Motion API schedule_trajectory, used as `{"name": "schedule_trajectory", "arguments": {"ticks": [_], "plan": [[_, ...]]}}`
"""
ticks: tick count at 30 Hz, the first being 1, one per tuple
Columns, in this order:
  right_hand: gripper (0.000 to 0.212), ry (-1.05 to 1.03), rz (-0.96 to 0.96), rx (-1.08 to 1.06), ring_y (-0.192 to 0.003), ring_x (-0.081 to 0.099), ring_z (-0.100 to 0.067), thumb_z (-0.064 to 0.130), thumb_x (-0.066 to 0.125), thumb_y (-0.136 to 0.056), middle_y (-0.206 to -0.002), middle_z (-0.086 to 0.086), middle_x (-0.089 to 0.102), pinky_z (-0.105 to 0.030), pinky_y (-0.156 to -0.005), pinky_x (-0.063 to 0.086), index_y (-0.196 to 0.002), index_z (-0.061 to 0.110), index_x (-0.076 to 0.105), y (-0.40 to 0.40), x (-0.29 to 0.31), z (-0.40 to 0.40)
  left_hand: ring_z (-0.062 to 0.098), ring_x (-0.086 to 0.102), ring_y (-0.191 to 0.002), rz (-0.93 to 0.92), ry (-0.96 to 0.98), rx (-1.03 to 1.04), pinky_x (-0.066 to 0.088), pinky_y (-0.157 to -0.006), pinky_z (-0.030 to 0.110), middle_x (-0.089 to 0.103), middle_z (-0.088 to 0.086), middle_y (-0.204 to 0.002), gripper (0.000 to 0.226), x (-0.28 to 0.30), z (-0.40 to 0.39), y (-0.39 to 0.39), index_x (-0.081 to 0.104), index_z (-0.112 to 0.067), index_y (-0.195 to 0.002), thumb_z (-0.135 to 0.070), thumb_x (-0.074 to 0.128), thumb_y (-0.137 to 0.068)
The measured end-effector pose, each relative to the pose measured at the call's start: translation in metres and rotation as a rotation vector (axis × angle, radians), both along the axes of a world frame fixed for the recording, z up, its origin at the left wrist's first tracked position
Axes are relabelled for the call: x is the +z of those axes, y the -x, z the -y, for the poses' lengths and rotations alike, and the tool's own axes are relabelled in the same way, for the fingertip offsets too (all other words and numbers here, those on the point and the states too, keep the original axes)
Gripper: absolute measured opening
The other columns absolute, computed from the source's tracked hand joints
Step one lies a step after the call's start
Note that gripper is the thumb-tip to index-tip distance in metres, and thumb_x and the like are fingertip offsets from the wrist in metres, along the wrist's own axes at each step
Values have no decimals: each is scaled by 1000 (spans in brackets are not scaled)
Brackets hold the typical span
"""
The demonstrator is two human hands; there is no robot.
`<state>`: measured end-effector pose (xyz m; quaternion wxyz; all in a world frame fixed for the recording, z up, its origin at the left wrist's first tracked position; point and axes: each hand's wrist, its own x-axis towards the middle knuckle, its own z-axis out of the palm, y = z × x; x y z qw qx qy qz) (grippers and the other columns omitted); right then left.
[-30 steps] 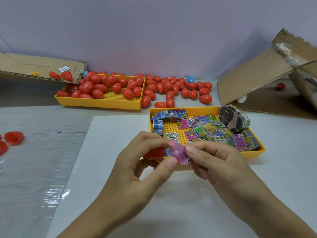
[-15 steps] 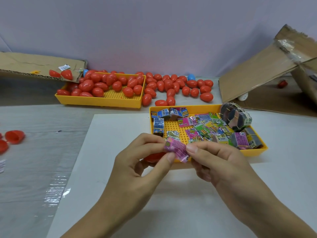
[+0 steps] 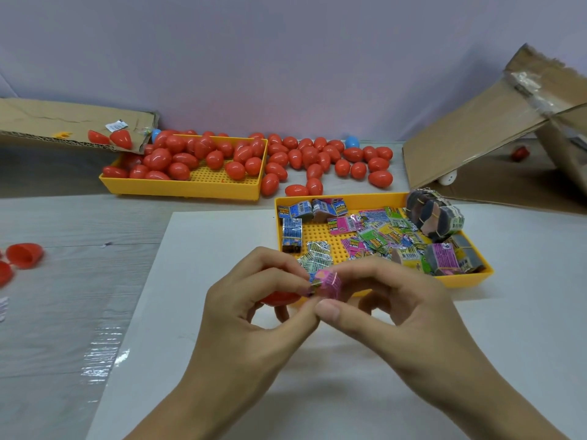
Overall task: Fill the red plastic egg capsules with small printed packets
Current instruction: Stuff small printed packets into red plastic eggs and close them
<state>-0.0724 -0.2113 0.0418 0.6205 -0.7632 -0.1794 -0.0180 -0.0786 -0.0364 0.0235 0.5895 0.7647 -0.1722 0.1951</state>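
Head view: both hands meet over white sheet, just in front of packet tray. Left hand cradles red capsule half under curled fingers and pinches pink packet; right hand pinches same packet from other side, likely folding it small to fit. Closed red eggs heaped in far tray, well apart, probably kept from unfilled stock
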Motion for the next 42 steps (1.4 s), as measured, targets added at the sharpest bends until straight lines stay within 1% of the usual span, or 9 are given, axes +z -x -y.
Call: {"name": "schedule_trajectory", "arguments": {"ticks": [3, 8, 12, 17, 21, 24, 29, 33, 42], "plan": [[17, -64, 13, -26, -83, 71, -17, 37, 77, -74, -90, 3, 74, -32, -67, 58, -90, 32, 77, -2, -1, 1, 25, 65, -80, -32, 55, -29, 53, -60, 36, 63, 1, -90, 12, 2, 1, 1, 73, -11, -79, -23, 71, -80], [14, -99, 5, -47, -72, 70, -9, 32, 76, -77, -85, 6, 74, -16, -60, 52, -91, 34, 78, -2, 2, 2, 19, 65, -81, -83, 112, -56, 49, -62, 18, 64, -2, -91, 8, 7, 4, 3, 72, -18, -80, -25, 69, -82], [30, -24, 48, -112, -76, 71, -13, 22, 76, -77, -88, 9, 75, -25, -62, 56, -103, 35, 74, 2, -2, -2, 22, 65, -83, -29, 44, 14, 55, -60, 30, 63, -1, -91, 15, 5, 5, 5, 72, -10, -81, -25, 68, -81], [26, 77, 149, -74, -77, 69, -14, 21, 76, -80, -89, 10, 71, -20, -55, 50, -103, 31, 71, 4, -2, -3, 20, 63, -78, 77, -90, 138, 51, -55, 34, 61, 0, -90, 13, 4, 5, 5, 71, -8, -80, -20, 66, -79], [9, 8, 75, 8, -83, 65, -21, 28, 74, -77, -91, 3, 67, -27, -57, 49, -84, 28, 69, 2, -2, -2, 14, 61, -81, 162, -205, 179, 49, -55, 28, 61, 2, -92, 14, 3, 5, 6, 73, -7, -82, -19, 67, -80], [10, -13, -8, 78, -91, 62, -18, 31, 76, -74, -100, 7, 63, -26, -63, 47, -77, 24, 68, 2, 1, 0, 11, 60, -83, 228, -280, 222, 48, -59, 23, 61, 4, -94, 13, 4, 3, 6, 75, -7, -86, -16, 69, -81], [20, -86, -149, 167, -83, 62, -16, 39, 71, -78, -96, 4, 59, -31, -68, 53, -61, 30, 71, 2, 7, -2, 17, 60, -86, 332, -367, 270, 49, -69, 23, 62, 11, -96, 14, 2, 2, 7, 77, -3, -89, -12, 69, -83], [20, -172, -223, 168, -87, 64, -5, 32, 76, -76, -95, 3, 61, -17, -71, 51, -60, 21, 75, -1, 10, 0, 18, 61, -89, 370, -400, 244, 50, -72, 22, 62, 11, -96, 13, 1, 3, 9, 77, -4, -89, -13, 68, -85], [21, -253, -329, 187, -82, 60, -7, 37, 73, -69, -99, 10, 65, -25, -60, 45, -76, 18, 77, -4, 9, 5, 18, 61, -91, 347, -387, 224, 50, -72, 22, 61, 9, -98, 14, 4, 1, 7, 77, -6, -91, -17, 70, -86]]}}
